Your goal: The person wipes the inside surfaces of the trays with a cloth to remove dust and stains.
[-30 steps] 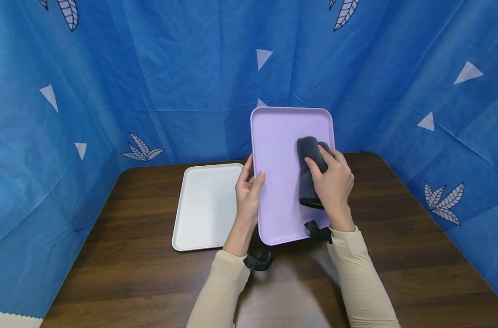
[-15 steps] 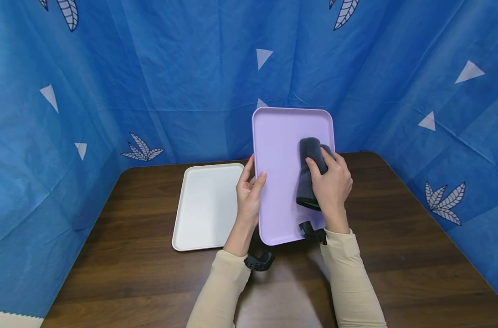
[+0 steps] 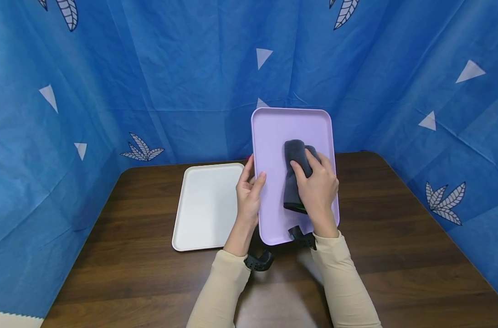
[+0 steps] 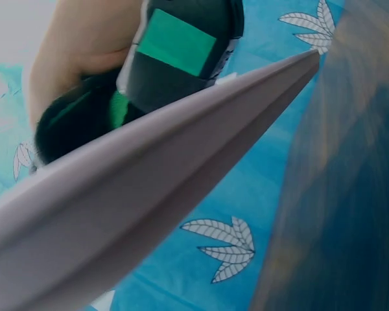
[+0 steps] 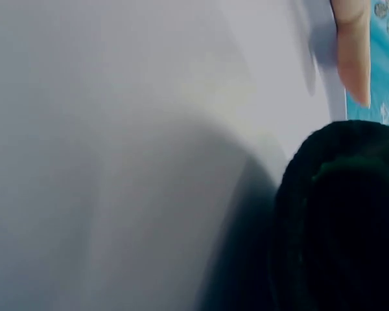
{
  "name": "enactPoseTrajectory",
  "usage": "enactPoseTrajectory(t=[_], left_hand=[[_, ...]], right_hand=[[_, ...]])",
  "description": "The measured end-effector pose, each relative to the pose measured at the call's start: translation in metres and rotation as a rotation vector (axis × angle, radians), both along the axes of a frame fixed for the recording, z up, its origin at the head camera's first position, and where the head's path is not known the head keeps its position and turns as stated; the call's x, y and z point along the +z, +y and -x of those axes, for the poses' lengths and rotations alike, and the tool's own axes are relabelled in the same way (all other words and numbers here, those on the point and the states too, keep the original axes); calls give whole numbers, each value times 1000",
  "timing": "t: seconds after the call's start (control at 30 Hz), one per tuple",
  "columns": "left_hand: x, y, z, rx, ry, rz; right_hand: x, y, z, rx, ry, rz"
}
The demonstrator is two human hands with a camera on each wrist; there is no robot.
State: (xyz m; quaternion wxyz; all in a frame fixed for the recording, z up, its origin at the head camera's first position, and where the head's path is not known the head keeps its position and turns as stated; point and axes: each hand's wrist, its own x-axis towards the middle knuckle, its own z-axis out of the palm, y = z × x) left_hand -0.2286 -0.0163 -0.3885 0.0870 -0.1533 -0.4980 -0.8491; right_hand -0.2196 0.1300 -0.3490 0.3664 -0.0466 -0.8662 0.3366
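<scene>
A lilac tray (image 3: 271, 136) is held up off the table, tilted with its inner face toward me. My left hand (image 3: 248, 193) grips its left edge, thumb over the rim. A folded dark grey cloth (image 3: 294, 182) lies against the tray's inner face, and my right hand (image 3: 317, 187) grips it from the right, thumb and fingers bent around it. In the right wrist view the dark end of the cloth (image 5: 292, 220) meets the pale tray surface (image 5: 129, 129). Edge-on in the left wrist view is the tray (image 4: 136, 175), with the wrist camera of the right arm behind it.
A white tray (image 3: 207, 207) lies flat on the brown wooden table (image 3: 142, 273), left of the lilac one. Blue patterned curtain (image 3: 183, 82) hangs behind the table and along both sides.
My right hand has moved left with the cloth, from the tray's right side toward its middle. The left hand and the lilac tray have hardly moved.
</scene>
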Motion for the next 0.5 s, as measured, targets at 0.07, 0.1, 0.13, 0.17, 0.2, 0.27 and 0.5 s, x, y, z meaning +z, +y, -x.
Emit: enactPoseTrajectory(t=[0.07,0.1,0.13,0.17,0.2,0.27,0.5], left_hand=[[0,0,0,-3,9,-1],[-1,0,0,-5,15,-1],[-2,1,0,-6,20,-1],[-3,1,1,-10,27,-3],[-4,1,1,-12,37,-4],[-6,2,2,-22,47,-11],[-4,4,0,-75,22,-50]], right_hand=[[1,-4,-1,20,25,-34],[2,-7,-2,31,38,-50],[3,-9,-2,43,50,-63],[3,-11,-3,53,60,-76],[3,-13,-3,64,70,-87],[4,-16,-4,85,84,-110],[6,-28,-9,133,132,-199]])
